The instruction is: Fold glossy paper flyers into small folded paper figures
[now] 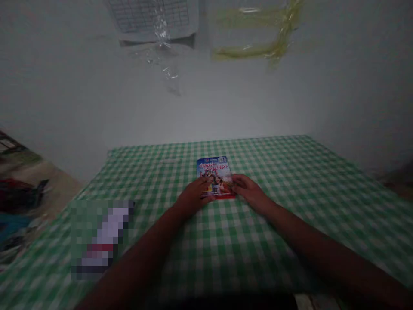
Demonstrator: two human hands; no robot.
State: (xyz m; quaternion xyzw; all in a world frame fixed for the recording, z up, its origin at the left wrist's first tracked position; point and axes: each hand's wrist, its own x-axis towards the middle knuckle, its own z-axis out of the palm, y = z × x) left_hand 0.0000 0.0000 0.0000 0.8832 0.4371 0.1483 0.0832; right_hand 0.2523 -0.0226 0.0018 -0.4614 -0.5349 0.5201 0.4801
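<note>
A small colourful printed booklet (214, 172) lies flat on the green-and-white checked tablecloth (290, 193), near the middle of the table. My left hand (192, 196) rests on its lower left corner with the fingers laid flat over the cover. My right hand (249, 190) touches its lower right edge, fingers curled against the booklet's side. Both forearms reach in from the bottom of the view.
A pixelated object (103, 237) lies on the cloth at the left. A white wall (80, 99) stands behind the table, with taped plastic sheets (155, 21) and yellowish tape (258, 34) on it. Dark clutter (19, 202) sits off the table's left side.
</note>
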